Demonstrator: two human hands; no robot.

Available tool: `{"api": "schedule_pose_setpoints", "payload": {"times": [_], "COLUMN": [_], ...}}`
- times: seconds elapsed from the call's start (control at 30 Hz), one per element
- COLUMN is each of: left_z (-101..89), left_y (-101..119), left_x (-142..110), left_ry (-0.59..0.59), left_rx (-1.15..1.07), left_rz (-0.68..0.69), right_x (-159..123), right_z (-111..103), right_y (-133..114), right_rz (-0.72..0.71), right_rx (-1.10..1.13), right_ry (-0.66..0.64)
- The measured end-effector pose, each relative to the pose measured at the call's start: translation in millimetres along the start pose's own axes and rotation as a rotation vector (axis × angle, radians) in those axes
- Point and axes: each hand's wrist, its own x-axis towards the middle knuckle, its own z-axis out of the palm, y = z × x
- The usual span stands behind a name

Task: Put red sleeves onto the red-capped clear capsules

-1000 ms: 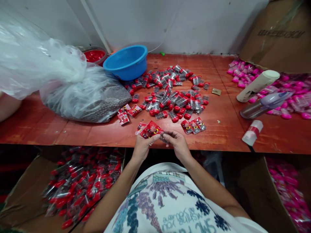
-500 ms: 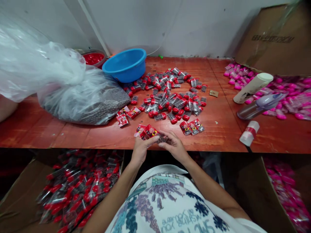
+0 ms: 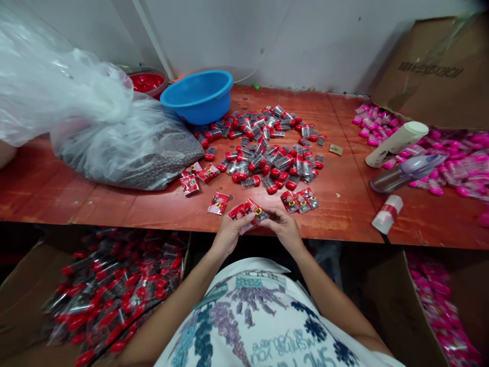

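Note:
My left hand (image 3: 228,232) pinches small red printed packets (image 3: 239,211) at the table's front edge, its thumb on top. From the other side, the fingers of my right hand (image 3: 283,227) close on the dark, clear end of a red-topped packet (image 3: 252,208). Just beyond my left hand, a single red packet (image 3: 218,203) lies flat on the table. Three overlapping red packets (image 3: 300,200) lie past my right hand. Farther back spreads a pile of small clear containers with red caps (image 3: 282,162) and dark contents.
A knotted clear bag of dark beads (image 3: 145,158) and a blue basin (image 3: 196,99) stand left. A white bottle (image 3: 397,144), a purple-lidded bottle (image 3: 405,173) and a white roll (image 3: 387,214) stand right, by pink-capped containers (image 3: 458,163). Below the table are boxes of red-capped and pink items.
A red packet that was by my left fingers now lies apart on the table. Both hands have shifted slightly right and nearer, still holding packets. The view has tilted a little.

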Motion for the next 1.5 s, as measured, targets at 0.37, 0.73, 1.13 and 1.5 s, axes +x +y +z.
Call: {"api": "schedule_pose_setpoints", "payload": {"times": [0.37, 0.73, 1.13, 1.5], "left_z": [2.2, 5.1, 5.3, -0.2], "left_y": [-19.4, -19.3, -19.1, -16.6], "left_x": [7.0, 8.1, 4.8, 4.9], "left_ry": [-0.043, -0.03, -0.031, 0.02], "left_rx": [-0.058, -0.063, -0.057, 0.031], "left_rz": [-0.11, -0.125, -0.053, 0.007], "right_x": [-7.4, -7.7, -8.8, -12.9], "right_z": [-12.8, -14.2, -12.3, -9.3], "right_y": [5.5, 7.7, 14.4, 15.6], "right_rz": [0.119, 0.196, 0.182, 0.222], "right_rx": [0.074, 0.178, 0.136, 0.263], "right_ry": [0.099, 0.133, 0.028, -0.031]}}
